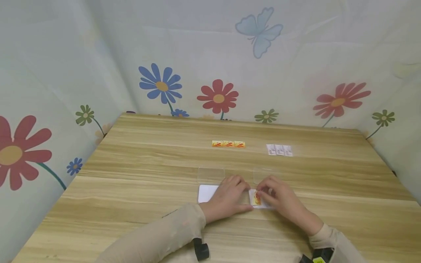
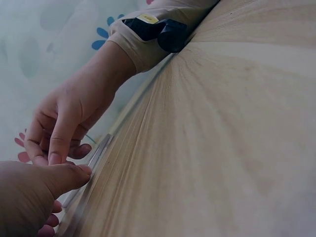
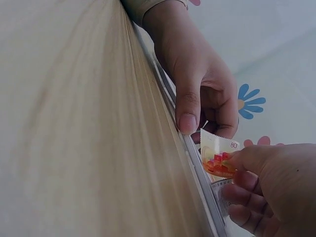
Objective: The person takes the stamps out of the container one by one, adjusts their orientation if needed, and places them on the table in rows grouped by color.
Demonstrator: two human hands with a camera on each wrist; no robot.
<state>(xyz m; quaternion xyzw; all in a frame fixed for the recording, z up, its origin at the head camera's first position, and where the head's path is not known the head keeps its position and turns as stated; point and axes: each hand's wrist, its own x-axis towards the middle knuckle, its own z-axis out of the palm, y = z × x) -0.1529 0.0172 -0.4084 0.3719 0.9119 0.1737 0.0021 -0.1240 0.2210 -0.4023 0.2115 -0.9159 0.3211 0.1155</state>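
Right hand (image 1: 283, 195) nearly closed, thumb and fingers pinching one red-and-yellow stamp (image 3: 216, 150) by its side, presumably to spare the printed face; stamp sits over the right-hand shallow case (image 1: 264, 206); my left hand (image 1: 227, 200) sets thumb and fingertips wide apart at that case's left edge, likely as a brace against sliding; whether they clamp, I cannot tell; yellow stamps (image 1: 228, 144) and pale stamps (image 1: 279, 150) lie beyond in separate rows, probably sorted by kind.

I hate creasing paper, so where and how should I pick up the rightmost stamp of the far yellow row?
The rightmost stamp lies flat, the middle stamp adjoining its left, so probably pinch its free right edge, coming from the right.
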